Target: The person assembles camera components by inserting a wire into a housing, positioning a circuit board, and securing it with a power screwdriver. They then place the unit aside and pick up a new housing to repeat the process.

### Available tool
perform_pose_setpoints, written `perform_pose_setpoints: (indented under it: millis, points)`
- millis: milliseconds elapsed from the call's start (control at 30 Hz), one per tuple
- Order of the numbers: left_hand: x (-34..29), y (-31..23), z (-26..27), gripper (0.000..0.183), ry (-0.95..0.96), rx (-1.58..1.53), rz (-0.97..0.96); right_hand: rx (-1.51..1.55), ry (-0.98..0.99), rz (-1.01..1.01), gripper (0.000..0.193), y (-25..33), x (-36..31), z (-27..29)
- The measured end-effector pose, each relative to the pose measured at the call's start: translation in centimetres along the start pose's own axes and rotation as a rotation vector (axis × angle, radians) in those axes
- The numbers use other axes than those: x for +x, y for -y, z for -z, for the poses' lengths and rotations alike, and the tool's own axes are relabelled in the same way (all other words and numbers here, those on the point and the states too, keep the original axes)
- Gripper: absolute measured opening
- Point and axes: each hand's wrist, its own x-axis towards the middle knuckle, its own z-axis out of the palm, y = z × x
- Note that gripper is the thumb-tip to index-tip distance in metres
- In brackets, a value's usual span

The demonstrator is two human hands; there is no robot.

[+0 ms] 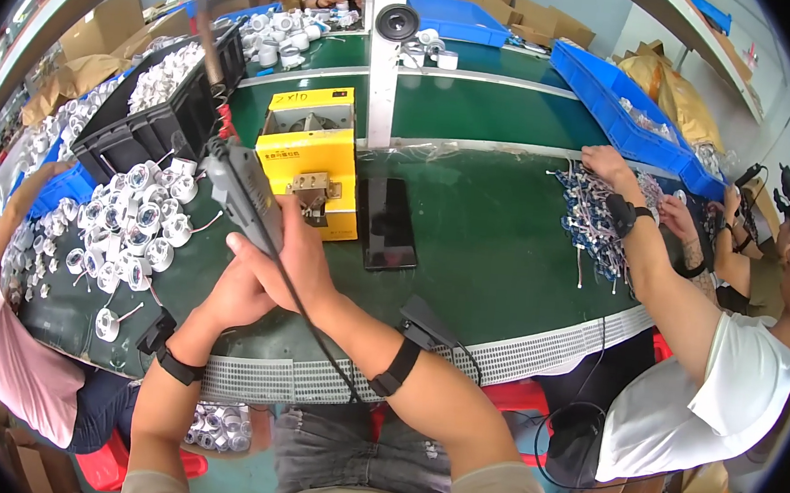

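A grey electric screwdriver (243,184) hangs at a slant from a coil spring, with its dark cord running down over my right forearm. My right hand (300,255) is closed round its lower part. Pressed against the right hand is my left hand (243,285), thumb raised beside the tool. Its other fingers are hidden, so I cannot tell what they hold. Just beyond the hands stands a yellow metal box (312,169) with a small metal fixture on its front. A black phone-like slab (389,224) lies right of it. White round camera-like housings (139,215) with wires are piled left of my hands.
A black crate (158,104) of white parts stands at the back left. Blue trays (604,110) sit at the back right. Co-workers sit on both sides; the right one's hand (609,167) is over a heap of wired boards (594,226). A white post (382,86) rises behind.
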Motion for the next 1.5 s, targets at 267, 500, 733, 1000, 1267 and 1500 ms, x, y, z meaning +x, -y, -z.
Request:
perform_pose_setpoints:
  millis: [267, 500, 733, 1000, 1267, 1500]
  points:
    - [0.1, 0.5, -0.5, 0.045, -0.036, -0.02, -0.018, -0.002, 0.012, 0.018, 0.056, -0.6, 0.0, 0.0]
    - [-1.2, 3.1, -0.3, 0.056, -0.042, -0.007, 0.036, -0.028, -0.015, 0.078, 0.06, -0.4, 0.1, -0.7]
    - [-1.4, 3.0, 0.0, 0.054, 0.019, -0.044, 0.178, 0.01, -0.028, 0.111, 0.056, -0.8, 0.2, -0.9]
    - [-1.5, 4.0, -0.2, 0.053, 0.002, 0.055, 0.065, 0.051, -0.02, 0.078, 0.053, -1.2, 0.3, -0.9]
    - [-1.1, 3.8, -0.4, 0.052, 0.018, 0.035, 0.071, 0.033, -0.022, 0.068, 0.053, -1.4, 0.2, -0.5]
    - [-1.3, 3.9, -0.5, 0.057, -0.034, -0.075, 0.078, 0.037, -0.053, 0.1, 0.055, -0.2, 0.2, -0.4]
